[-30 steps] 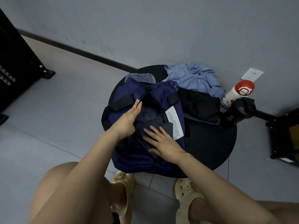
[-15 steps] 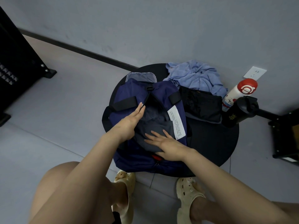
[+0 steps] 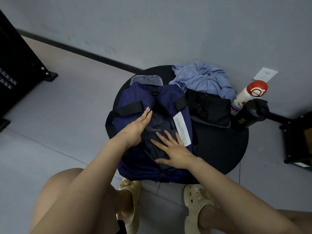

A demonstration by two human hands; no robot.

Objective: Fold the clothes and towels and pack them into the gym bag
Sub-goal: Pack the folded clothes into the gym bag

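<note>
Navy gym bag: unzipped, lying on the round black table, left half. Dark folded garment inside the opening. White label at the opening's 3 o'clock edge.
Left hand: fingers straight, pointing to 1 o'clock, flat against the opening's 9 o'clock edge; grasps nothing.
Right hand: fingers spread, palm pressing the garment down; grasps nothing.
Blue towel: crumpled, at the table's 12 o'clock.
Black garment: beside the bag at 3 o'clock.
Two bottles, white and black: table's 2 o'clock edge.
</note>
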